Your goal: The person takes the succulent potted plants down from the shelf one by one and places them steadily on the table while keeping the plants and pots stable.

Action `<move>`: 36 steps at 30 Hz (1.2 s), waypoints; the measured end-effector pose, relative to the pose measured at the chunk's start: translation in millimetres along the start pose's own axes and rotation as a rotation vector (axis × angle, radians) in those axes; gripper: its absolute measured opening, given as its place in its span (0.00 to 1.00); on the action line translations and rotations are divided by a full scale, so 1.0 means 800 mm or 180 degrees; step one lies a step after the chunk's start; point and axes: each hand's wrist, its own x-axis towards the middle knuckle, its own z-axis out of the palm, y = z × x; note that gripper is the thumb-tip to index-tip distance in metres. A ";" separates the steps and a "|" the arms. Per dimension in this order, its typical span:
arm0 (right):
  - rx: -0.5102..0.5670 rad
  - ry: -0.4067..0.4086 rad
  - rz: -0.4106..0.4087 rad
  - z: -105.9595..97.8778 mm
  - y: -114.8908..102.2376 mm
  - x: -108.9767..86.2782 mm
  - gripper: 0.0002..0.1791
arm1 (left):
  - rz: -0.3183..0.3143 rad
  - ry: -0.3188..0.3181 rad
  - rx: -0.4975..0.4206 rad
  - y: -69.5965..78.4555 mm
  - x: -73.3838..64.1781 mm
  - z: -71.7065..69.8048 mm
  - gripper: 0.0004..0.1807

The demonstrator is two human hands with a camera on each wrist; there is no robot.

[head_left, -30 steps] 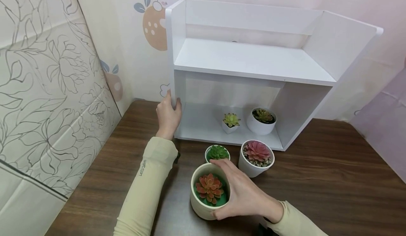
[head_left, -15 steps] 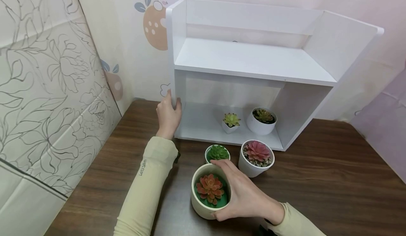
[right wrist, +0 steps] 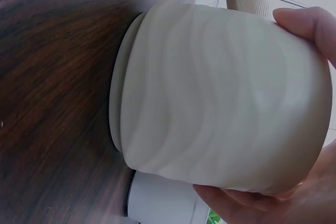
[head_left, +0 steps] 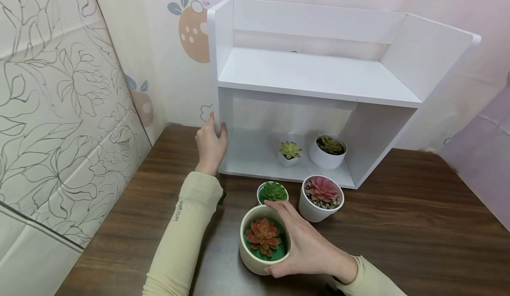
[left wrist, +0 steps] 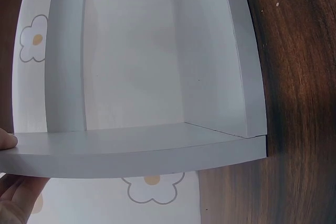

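My right hand [head_left: 308, 243] grips a cream flower pot [head_left: 255, 265] by its sides, thumb in front and fingers behind. Inside the pot is an orange-red succulent [head_left: 264, 237] on a green base. In the right wrist view the pot [right wrist: 220, 98] shows a wavy surface and its base stands on the table. My left hand [head_left: 211, 145] holds the left side panel of a white shelf [head_left: 287, 92], thumb on the inner face. The left wrist view shows that panel [left wrist: 136, 156] between thumb and fingers [left wrist: 23, 198], partly cut off by the frame edge.
Just behind the cream pot stand a small green succulent [head_left: 273, 191] and a pink succulent in a white pot [head_left: 316, 212]. On the lower shelf board sit a small yellow-green succulent [head_left: 289, 152] and a round white pot [head_left: 328, 158]. A patterned wall covering [head_left: 159, 66] hangs behind.
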 end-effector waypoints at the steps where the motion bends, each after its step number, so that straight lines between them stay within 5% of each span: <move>1: -0.0005 -0.0001 -0.0008 0.000 0.000 0.000 0.62 | 0.0008 0.0006 0.0004 0.000 0.000 0.000 0.26; 19: -0.0041 -0.0126 -0.0020 -0.006 0.003 -0.006 0.64 | 0.0026 0.0023 0.0003 -0.002 -0.001 0.002 0.26; 36: -0.0019 0.0007 -0.0122 -0.026 0.007 -0.013 0.56 | -0.0010 0.0016 0.0001 -0.002 0.000 0.001 0.26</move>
